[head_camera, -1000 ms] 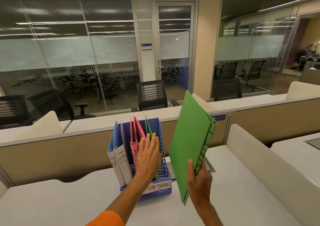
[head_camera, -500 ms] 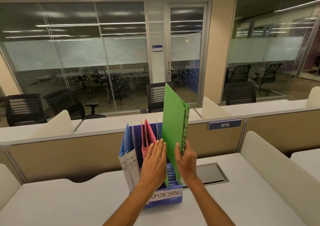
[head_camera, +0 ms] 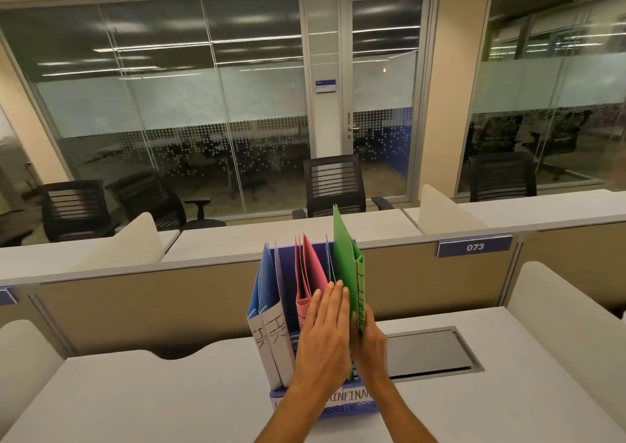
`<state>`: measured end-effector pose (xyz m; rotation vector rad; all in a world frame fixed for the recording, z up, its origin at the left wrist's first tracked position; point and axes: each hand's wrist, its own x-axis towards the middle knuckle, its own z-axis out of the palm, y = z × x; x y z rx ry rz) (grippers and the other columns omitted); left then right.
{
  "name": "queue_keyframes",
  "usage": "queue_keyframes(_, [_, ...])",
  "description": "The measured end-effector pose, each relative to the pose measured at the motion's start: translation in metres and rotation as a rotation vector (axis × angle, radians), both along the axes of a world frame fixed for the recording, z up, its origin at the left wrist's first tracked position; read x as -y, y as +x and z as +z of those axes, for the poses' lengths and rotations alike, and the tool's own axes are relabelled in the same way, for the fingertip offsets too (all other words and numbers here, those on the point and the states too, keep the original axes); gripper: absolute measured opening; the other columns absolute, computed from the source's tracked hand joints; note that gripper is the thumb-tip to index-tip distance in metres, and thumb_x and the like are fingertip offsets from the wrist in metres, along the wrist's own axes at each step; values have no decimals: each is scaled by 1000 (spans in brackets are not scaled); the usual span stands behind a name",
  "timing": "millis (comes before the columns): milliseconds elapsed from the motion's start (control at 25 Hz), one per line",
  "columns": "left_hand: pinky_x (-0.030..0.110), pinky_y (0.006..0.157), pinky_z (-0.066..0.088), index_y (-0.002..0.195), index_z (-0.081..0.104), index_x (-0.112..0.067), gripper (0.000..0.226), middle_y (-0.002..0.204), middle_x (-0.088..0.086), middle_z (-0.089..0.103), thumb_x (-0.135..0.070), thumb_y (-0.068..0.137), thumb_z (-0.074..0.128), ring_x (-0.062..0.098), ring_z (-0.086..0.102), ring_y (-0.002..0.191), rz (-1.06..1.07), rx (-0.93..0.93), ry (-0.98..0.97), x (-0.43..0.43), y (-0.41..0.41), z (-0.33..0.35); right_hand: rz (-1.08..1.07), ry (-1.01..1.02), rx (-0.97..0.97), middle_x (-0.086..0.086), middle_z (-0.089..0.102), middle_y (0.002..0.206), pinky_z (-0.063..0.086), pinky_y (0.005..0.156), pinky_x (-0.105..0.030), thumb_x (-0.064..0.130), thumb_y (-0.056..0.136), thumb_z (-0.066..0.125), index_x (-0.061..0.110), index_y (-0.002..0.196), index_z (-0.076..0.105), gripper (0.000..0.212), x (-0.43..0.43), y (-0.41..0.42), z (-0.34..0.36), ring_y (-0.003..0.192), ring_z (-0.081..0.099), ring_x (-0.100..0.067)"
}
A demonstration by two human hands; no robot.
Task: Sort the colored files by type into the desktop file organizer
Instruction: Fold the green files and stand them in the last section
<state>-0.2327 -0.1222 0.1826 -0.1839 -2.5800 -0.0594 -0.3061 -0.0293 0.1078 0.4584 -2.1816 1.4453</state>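
Note:
A blue desktop file organizer (head_camera: 288,263) stands on the white desk, with a paper label strip on its front edge. Two blue files (head_camera: 267,286) marked HR fill its left slot and pink files (head_camera: 310,273) stand in the middle slot. My right hand (head_camera: 371,344) grips the spine of a green file (head_camera: 345,266), which stands upright in the rightmost slot and sticks up above the others. A thin edge of another green file shows just left of it. My left hand (head_camera: 325,337) lies flat, fingers together, against the pink files and the green file's left face.
A grey cable hatch (head_camera: 426,352) is set into the desk right of the organizer. Beige partitions with a sign reading 073 (head_camera: 474,246) run behind it, and rounded white dividers flank the desk. Office chairs and glass walls lie beyond.
The green file has swung from a tilt at the right to upright and has gone down into the rightmost slot. My left hand stayed against the files in the organizer.

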Motion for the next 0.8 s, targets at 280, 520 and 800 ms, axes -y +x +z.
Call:
queue_keyframes(280, [46, 122, 19, 153, 23, -10, 59, 159, 10, 31, -20, 95, 20, 25, 20, 151, 9, -44, 72, -4, -4, -2, 18, 69, 237, 7, 69, 85, 60, 64, -22, 31, 87, 68, 12, 124, 51, 45, -6, 4, -37, 66, 68, -13])
queue_keyframes(520, [49, 122, 24, 153, 24, -10, 63, 160, 11, 29, -18, 91, 30, 26, 18, 151, 34, -44, 40, -9, -3, -1, 6, 110, 321, 16, 64, 88, 50, 63, -6, 39, 85, 68, 18, 130, 46, 55, -14, 14, -32, 65, 63, -3])
queue_keyframes(800, [48, 118, 22, 152, 31, -15, 59, 162, 10, 23, -34, 96, 33, 28, 18, 151, 62, 37, 51, -11, 24, 9, -45, 213, 297, 3, 64, 119, 55, 90, -28, 55, 83, 63, 22, 136, 42, 66, -22, 50, -9, 101, 61, -10])
